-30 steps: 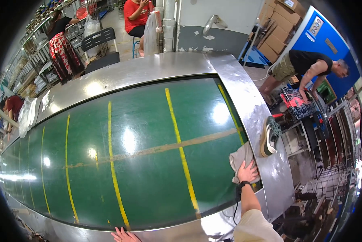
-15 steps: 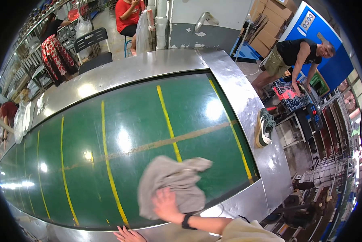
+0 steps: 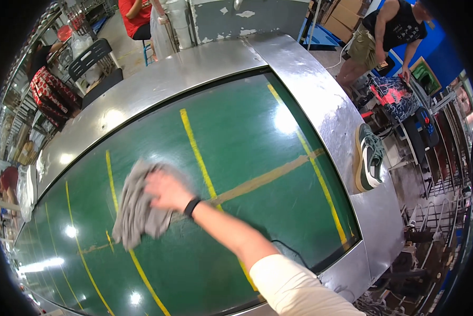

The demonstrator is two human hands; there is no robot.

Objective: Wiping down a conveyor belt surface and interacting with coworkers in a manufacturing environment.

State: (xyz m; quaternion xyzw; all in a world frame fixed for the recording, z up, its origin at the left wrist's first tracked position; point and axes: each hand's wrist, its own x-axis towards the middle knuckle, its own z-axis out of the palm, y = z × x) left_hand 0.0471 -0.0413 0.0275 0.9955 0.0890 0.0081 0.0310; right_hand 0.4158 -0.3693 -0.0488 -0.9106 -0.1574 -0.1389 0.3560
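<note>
Covering rumpled gray cloth (image 3: 133, 216) on green surface (image 3: 294, 221): right hand (image 3: 168, 190), open; left unseen.
Ahead: smooth metal rim (image 3: 194, 68), black chair (image 3: 103, 90).

Downward head-worn fisheye view

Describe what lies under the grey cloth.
A yellow line and brownish band on the green belt reach the grey cloth and reappear beyond it. The covered stretch cannot be seen.
</note>
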